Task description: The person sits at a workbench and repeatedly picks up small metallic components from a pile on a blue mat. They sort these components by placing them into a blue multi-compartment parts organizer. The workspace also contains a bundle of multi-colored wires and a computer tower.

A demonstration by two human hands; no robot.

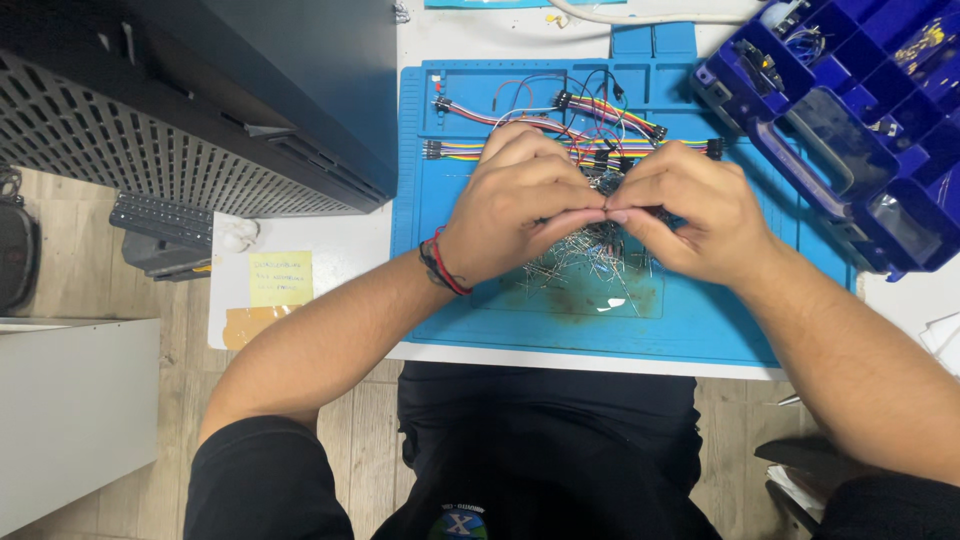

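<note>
My left hand (520, 205) and my right hand (690, 210) meet fingertip to fingertip over the middle of a blue work mat (700, 320). Both pinch something very small between thumb and fingers; what it is cannot be made out. Under and between the hands lies a pile of thin wire-legged components (590, 262). Just beyond the knuckles lie coloured jumper wires (600, 110) with black connectors. A red and black cord band circles my left wrist.
A dark blue compartment box (850, 110) with small parts sits at the right of the mat. A black perforated case (190, 100) stands at the left. A yellow sticky note (280, 278) lies on the white table. A white cable runs along the far edge.
</note>
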